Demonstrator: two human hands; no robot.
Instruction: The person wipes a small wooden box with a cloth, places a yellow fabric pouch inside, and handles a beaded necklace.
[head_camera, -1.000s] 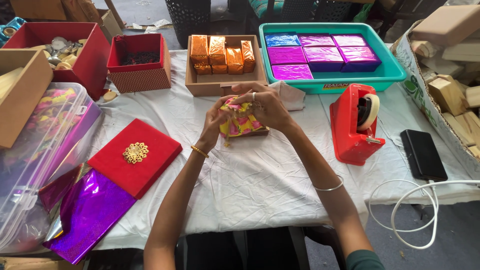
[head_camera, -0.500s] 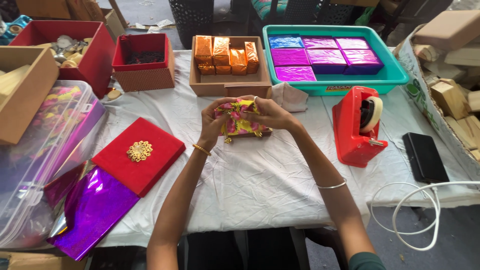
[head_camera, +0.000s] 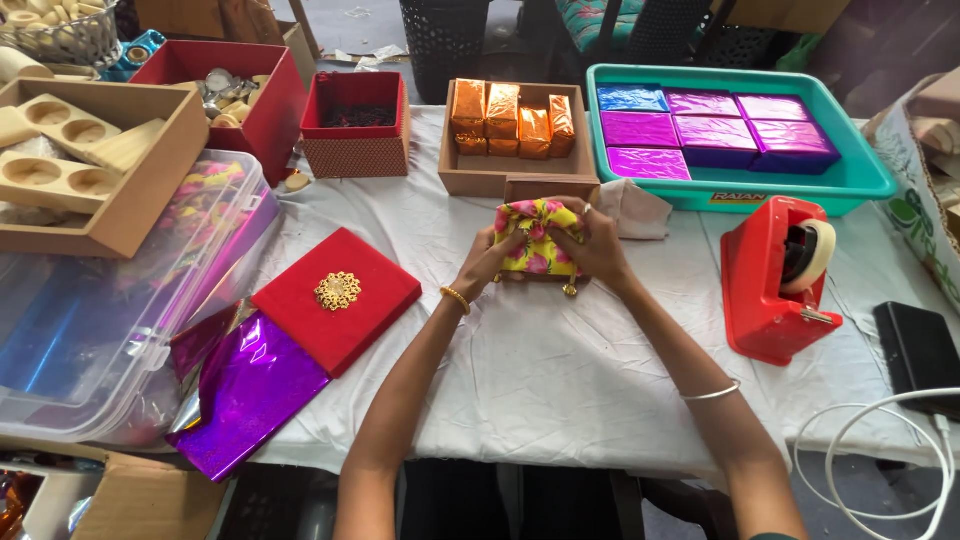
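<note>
Between my two hands sat a small box wrapped in yellow floral cloth (head_camera: 538, 243), resting on the white-covered table (head_camera: 560, 370). I had my left hand (head_camera: 487, 262) closed on its near left side and my right hand (head_camera: 598, 245) closed over its right side, fingers curled on the knotted cloth at the top. Just beyond my hands stood a wooden box of orange packets (head_camera: 510, 125). Off to the right of my right hand was a red tape dispenser (head_camera: 778, 280); left of my left hand lay a red lid with a gold ornament (head_camera: 337, 297).
</note>
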